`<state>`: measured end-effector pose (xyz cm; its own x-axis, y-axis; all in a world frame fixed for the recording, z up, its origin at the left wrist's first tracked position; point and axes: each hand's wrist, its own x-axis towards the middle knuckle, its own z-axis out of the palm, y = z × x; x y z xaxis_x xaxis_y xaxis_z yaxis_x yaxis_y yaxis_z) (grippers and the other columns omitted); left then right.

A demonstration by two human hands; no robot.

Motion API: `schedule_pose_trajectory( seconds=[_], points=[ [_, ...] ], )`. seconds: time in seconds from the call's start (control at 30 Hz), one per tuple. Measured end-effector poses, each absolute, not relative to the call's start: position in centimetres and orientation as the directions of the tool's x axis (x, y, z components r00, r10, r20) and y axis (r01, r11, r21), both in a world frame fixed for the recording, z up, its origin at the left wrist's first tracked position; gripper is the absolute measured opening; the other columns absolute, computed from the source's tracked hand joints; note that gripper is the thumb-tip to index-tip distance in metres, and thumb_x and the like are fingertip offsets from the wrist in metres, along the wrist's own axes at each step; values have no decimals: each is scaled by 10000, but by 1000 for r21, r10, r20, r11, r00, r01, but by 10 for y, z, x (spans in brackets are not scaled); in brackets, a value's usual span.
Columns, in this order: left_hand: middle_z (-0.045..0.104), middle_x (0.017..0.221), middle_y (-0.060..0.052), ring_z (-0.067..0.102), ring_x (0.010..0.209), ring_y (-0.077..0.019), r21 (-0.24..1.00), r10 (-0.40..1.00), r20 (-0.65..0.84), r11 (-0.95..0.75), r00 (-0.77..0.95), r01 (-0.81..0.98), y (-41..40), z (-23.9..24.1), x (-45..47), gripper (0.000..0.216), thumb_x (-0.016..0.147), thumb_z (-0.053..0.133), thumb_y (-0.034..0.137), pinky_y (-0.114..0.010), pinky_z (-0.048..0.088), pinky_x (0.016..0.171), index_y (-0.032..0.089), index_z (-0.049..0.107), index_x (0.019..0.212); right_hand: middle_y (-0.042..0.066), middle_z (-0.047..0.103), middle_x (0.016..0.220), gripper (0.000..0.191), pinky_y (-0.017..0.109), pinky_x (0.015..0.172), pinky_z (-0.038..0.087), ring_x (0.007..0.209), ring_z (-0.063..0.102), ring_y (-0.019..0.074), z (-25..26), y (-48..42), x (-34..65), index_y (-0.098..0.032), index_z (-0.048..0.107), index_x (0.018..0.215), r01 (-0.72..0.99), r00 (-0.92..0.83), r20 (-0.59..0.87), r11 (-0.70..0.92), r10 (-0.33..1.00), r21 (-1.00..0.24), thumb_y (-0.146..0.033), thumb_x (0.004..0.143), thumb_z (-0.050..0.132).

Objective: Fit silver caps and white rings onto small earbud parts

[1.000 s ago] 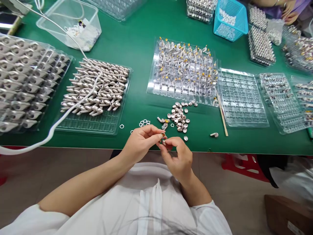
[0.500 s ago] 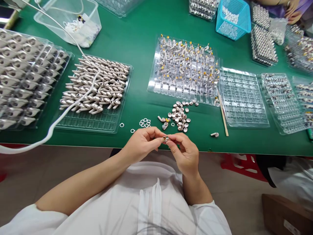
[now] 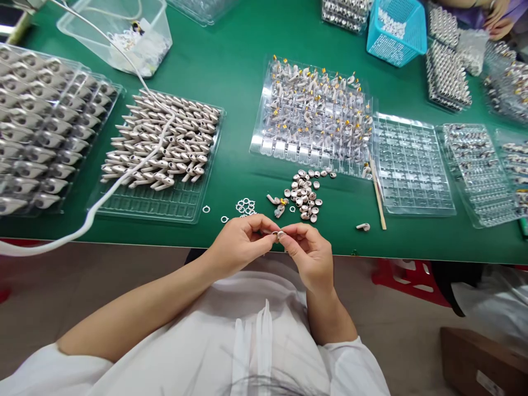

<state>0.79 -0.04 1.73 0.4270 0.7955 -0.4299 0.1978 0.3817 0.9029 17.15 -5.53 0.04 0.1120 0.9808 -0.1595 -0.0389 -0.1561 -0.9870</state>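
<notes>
The floor is greyish; a box sits near a red stool.

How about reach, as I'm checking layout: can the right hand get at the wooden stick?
Probably yes: only a small pale piece lies near the way from the right hand to the wooden stick, though that hand seems busy pinching a metallic part.

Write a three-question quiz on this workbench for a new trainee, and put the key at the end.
1. True or false: the left hand and the right hand meet over small shiny parts.

2. What colour is the perforated basket?
a) red
b) blue
c) yellow

3. Fill in: seen from the worker's seat, the loose white rings lie to the ____ of the loose round caps.

Key: 1 true; 2 b; 3 left.
</notes>
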Motion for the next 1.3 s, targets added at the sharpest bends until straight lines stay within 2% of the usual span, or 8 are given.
schedule_pose_trajectory(
  seconds=[0.2, 0.43, 0.53, 0.73, 0.97, 1.3],
  points=[
    [643, 685, 0, 543, 538, -84, 878, 773, -478, 443, 418, 183, 1, 22, 9, 172, 717, 668, 264, -202, 467, 528, 122, 676, 814, 6, 712, 885, 103, 239, 679, 544, 768, 664, 133, -1, -54, 174, -257, 732, 948, -55, 44, -144, -142, 989, -988, -260, 848, 703],
    [743, 848, -71, 590, 579, -99, 839, 670, -487, 538, 560, 85, 8, 23, 2, 263, 759, 712, 314, -234, 523, 570, 124, 739, 938, 21, 702, 874, 139, 247, 651, 524, 764, 641, 135, 2, -52, 182, -272, 751, 983, 85, 13, -63, -64, 998, -994, -241, 866, 682],
    [749, 855, -79, 603, 577, -106, 832, 658, -491, 548, 571, 84, 9, 22, -1, 276, 754, 733, 322, -254, 539, 586, 129, 747, 949, 27, 704, 876, 139, 261, 654, 530, 766, 644, 143, 4, -51, 184, -268, 753, 983, 103, 6, -49, -49, 999, -993, -243, 871, 675],
    [720, 773, -49, 607, 570, -110, 856, 674, -464, 508, 576, 96, 10, 20, -3, 240, 763, 730, 337, -248, 549, 572, 132, 731, 886, 28, 690, 858, 133, 240, 588, 516, 723, 630, 133, 3, -49, 184, -259, 756, 973, 81, -12, -72, -70, 997, -994, -275, 864, 682],
    [659, 641, -4, 577, 537, -97, 836, 646, -494, 538, 583, 112, 12, 27, -2, 190, 769, 717, 319, -219, 531, 546, 135, 701, 811, 15, 697, 862, 130, 230, 594, 512, 711, 638, 125, 5, -49, 185, -264, 756, 968, 27, -54, -123, -121, 991, -992, -276, 859, 687],
    [657, 675, -15, 583, 542, -101, 830, 620, -492, 546, 611, 115, 13, 29, -3, 249, 749, 747, 382, -223, 546, 538, 141, 687, 749, 23, 683, 804, 165, 246, 576, 473, 685, 599, 130, 7, -47, 189, -249, 751, 1006, 148, -117, -60, -43, 991, -988, -291, 894, 638]
  ],
)
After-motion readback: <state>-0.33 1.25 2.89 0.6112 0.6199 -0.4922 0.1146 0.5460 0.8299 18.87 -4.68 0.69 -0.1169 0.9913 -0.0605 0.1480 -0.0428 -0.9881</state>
